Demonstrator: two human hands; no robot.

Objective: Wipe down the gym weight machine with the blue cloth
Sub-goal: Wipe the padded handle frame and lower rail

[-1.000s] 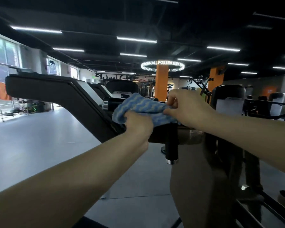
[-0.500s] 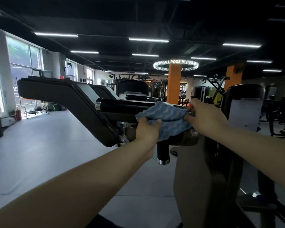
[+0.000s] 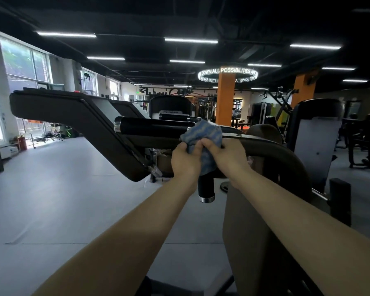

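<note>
The blue cloth [image 3: 203, 133] is bunched over the dark curved frame bar [image 3: 271, 152] of the weight machine, just right of a black horizontal handle [image 3: 154, 126] with a chrome end. My left hand [image 3: 185, 160] grips the cloth's lower left part. My right hand [image 3: 226, 155] grips it from the right, and the two hands touch at the fingers. A short black grip [image 3: 206, 186] with a chrome cap hangs below the hands. A broad dark angled arm [image 3: 90, 124] of the machine runs off to the left.
The machine's tan upright [image 3: 250, 242] stands close at lower right. Another machine with a grey shield [image 3: 316, 142] is to the right. An orange pillar [image 3: 224, 101] and further gym equipment stand behind. Grey floor [image 3: 51, 199] spreads out on the left.
Both hands came together and bunched the spread cloth into a wad on the frame bar. The view has shifted, so the machine sits more centred.
</note>
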